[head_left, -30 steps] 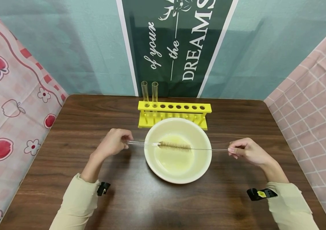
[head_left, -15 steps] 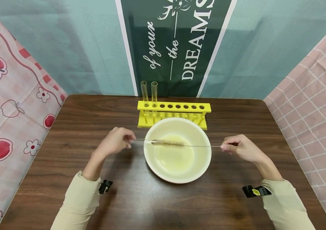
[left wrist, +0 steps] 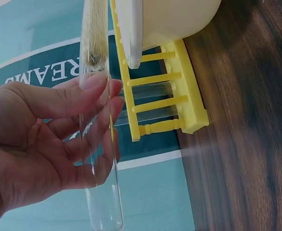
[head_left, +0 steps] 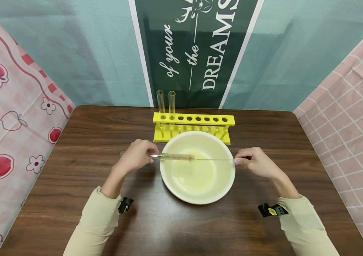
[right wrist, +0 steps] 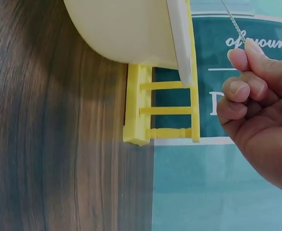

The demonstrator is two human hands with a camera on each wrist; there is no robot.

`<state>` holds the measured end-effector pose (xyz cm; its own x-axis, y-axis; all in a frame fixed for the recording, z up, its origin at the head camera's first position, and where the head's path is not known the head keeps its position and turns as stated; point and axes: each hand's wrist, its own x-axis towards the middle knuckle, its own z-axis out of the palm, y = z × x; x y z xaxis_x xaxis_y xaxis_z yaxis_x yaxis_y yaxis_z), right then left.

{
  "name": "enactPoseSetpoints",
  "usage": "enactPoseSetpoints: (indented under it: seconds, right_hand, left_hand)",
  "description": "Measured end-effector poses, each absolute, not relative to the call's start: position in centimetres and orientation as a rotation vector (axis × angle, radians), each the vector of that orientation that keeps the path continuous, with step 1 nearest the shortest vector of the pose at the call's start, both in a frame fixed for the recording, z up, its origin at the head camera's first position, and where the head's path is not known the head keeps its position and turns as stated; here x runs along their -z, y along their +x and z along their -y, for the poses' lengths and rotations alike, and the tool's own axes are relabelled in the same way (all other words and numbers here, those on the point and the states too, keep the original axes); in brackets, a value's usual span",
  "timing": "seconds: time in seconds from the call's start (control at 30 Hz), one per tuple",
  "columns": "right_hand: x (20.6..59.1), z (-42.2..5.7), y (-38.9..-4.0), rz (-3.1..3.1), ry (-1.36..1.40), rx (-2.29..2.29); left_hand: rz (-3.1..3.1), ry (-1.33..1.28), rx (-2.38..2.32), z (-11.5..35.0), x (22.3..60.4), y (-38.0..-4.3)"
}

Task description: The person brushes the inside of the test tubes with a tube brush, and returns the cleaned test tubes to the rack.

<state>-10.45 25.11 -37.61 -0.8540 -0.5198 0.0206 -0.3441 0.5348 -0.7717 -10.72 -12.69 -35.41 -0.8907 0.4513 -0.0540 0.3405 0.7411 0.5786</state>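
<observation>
My left hand [head_left: 138,155] grips a clear glass test tube [left wrist: 103,207], held nearly level over the left rim of a white bowl [head_left: 197,197]. Thumb and fingers curl round the glass in the left wrist view, and its rounded end sticks out past them. Inside the tube lies most of the bristle head of a test tube brush [left wrist: 95,36]; a little of the bristles shows at the tube's mouth. With thumb and forefinger my right hand [head_left: 256,162] pinches the end of the brush's twisted wire handle [right wrist: 235,21], near the bowl's right rim. Pale yellowish liquid [head_left: 195,177] sits in the bowl.
Right behind the bowl stands a yellow test tube rack [head_left: 197,119]. Two upright test tubes [head_left: 172,103] occupy its left holes. All this is on a dark wooden table [head_left: 181,231], with a printed cloth [head_left: 104,53] hanging at its back.
The brush has slid left into the test tube, from its tip at the mouth to most of its bristles inside. My right hand has moved left, my left hand slightly right.
</observation>
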Motion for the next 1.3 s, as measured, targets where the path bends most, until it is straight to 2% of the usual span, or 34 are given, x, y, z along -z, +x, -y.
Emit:
enactPoseSetpoints:
  seconds: [0.37,0.63,0.97,1.3]
  right_hand:
    - [37.9,-24.1,-10.3,-2.568,-0.678,1.233]
    - [38.5,-20.2,-10.1,-2.461,-0.912,1.233]
    - [38.2,-19.4,-10.3,-2.436,-0.676,1.318]
    - [38.2,-19.2,-10.6,-2.349,-0.624,1.280]
  left_hand:
    - [-2.734,0.623,-0.855,12.1,35.5,-10.5]
    - [-2.651,0.759,-0.830,9.3,35.5,-10.3]
    - [-2.653,0.728,-0.824,9.1,35.6,-10.5]
    - [-2.706,0.719,-0.796,8.9,35.9,-10.4]
